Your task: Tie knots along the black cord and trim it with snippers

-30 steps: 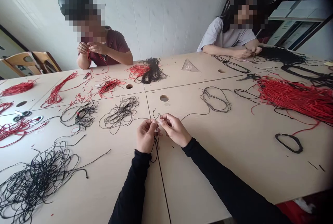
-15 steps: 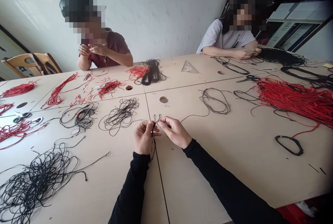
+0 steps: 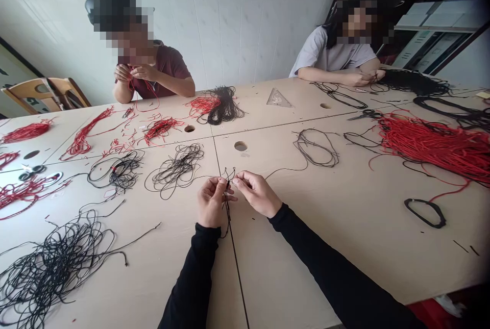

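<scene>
Near the middle of the table, my left hand (image 3: pixel 212 201) pinches a thin black cord (image 3: pixel 228 209) between thumb and fingers. Its short looped ends stick up above the fingertips, and the rest hangs down beside the wrist. Close on the right, my right hand (image 3: pixel 258 193) is closed in a pinch on the same black cord work. One thin strand runs from there to a loose coil of dark cord (image 3: pixel 317 148). Another strand runs left to a bundle of black cord (image 3: pixel 179 166). The exact knot between the fingertips is too small to make out.
A tangled black cord heap (image 3: pixel 57 262) lies front left, a big red cord pile (image 3: pixel 432 143) at right. Scissors (image 3: pixel 369 114), a clear triangle ruler (image 3: pixel 279 98) and a black ring (image 3: pixel 425 213) are on the table (image 3: pixel 291 273). Two people sit opposite, handling cords.
The fingertips of my left hand have shifted slightly, and the short cord ends above them are spread wider apart. My right hand stays nearly where it was.
</scene>
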The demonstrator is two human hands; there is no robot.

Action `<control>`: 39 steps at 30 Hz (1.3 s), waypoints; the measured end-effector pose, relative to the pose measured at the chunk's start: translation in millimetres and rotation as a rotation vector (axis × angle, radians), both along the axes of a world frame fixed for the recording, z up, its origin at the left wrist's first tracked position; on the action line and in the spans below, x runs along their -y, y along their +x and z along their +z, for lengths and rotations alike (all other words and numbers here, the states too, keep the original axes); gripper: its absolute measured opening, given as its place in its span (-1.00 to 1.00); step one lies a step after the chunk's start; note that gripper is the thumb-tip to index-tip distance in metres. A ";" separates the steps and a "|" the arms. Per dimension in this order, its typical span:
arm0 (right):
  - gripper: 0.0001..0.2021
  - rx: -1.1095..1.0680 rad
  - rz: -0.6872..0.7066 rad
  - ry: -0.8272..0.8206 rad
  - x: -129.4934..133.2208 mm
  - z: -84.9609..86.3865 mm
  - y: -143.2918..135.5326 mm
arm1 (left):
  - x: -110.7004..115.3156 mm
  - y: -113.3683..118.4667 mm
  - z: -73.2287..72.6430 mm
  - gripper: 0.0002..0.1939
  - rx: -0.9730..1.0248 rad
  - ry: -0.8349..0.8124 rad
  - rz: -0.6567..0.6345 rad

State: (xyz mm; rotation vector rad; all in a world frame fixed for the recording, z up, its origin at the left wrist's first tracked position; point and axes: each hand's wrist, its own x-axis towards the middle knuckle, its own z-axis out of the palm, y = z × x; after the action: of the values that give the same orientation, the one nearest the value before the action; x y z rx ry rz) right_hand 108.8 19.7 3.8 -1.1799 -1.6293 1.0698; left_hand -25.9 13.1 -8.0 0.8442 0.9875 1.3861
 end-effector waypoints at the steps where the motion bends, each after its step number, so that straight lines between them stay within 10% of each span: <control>1: -0.71 0.007 -0.002 0.006 0.2 -0.2 -0.7 | -0.1 0.1 -0.2 -0.72 0.003 0.007 0.017; 39: -0.71 -0.047 0.015 -0.032 1.3 -0.7 -1.5 | 1.2 0.3 5.8 -0.77 0.137 -0.015 -0.103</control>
State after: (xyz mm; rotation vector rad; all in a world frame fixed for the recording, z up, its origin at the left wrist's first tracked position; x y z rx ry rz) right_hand 107.4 18.3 3.1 -1.1566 -1.5923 1.1292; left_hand -25.6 11.8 -2.2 0.7680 0.8371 1.3291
